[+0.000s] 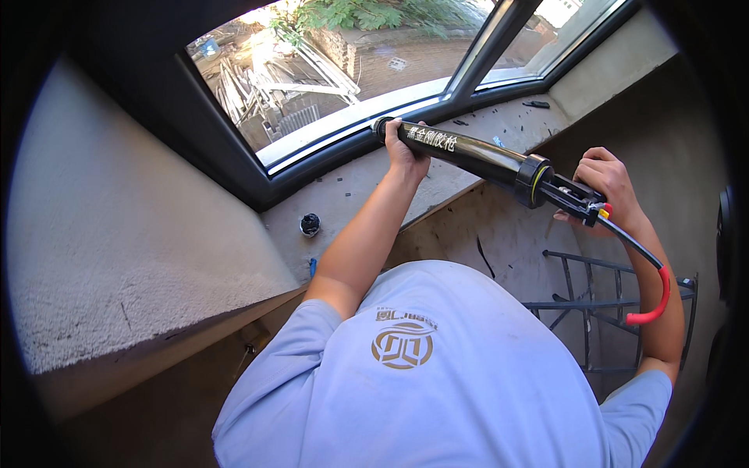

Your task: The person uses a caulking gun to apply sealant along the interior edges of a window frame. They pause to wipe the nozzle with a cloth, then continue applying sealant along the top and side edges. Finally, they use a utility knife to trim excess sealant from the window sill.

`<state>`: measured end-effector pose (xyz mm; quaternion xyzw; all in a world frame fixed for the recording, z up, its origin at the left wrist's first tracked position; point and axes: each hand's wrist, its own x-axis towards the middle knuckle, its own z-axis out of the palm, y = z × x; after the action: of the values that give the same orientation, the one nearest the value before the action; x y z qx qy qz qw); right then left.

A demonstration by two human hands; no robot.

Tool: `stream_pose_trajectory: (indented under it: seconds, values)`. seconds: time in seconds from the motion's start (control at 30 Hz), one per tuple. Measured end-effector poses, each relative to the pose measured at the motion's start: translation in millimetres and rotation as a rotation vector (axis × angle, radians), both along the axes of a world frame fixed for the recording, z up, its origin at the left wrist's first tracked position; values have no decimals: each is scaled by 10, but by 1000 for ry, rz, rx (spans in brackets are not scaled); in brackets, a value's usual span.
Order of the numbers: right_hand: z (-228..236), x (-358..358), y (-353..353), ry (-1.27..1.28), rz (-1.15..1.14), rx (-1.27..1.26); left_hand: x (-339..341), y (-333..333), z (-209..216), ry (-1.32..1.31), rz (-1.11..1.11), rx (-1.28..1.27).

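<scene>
A black caulking gun (476, 154) with a long round barrel lies across in front of me, just above the window sill. My left hand (406, 150) is wrapped round its front end, close to the window frame. Around the handle at the rear, my right hand (602, 186) is closed, its fingers partly hidden behind the gun. From the back of the gun a bent rod with a red hooked end (659, 292) curves down past my right forearm. The barrel's front cap points at the lower window frame.
The window (351, 86) has a dark frame (234, 148). On the sill (343, 207) are a small dark round lump (310, 225), a blue object (313, 267) and scattered dark scraps (536, 104). A rough plastered wall (133, 210) rises left. A dark metal rack (589, 304) stands below on the right.
</scene>
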<state>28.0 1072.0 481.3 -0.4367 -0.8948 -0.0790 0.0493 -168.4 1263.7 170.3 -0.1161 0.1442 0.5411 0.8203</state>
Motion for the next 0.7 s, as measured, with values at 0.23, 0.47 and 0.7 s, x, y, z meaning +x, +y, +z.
stream_pose_trajectory:
  seconds: [0.23,0.47,0.7]
  values:
    - [-81,284,-17,-47,-45,23,320,97,-37,12,-24,0]
    - [-124,409,-69,-37,-59,53,591,136,-45,7,-28,34]
    - [-171,540,-77,-68,-106,57,800,249,-119,-4,-43,35]
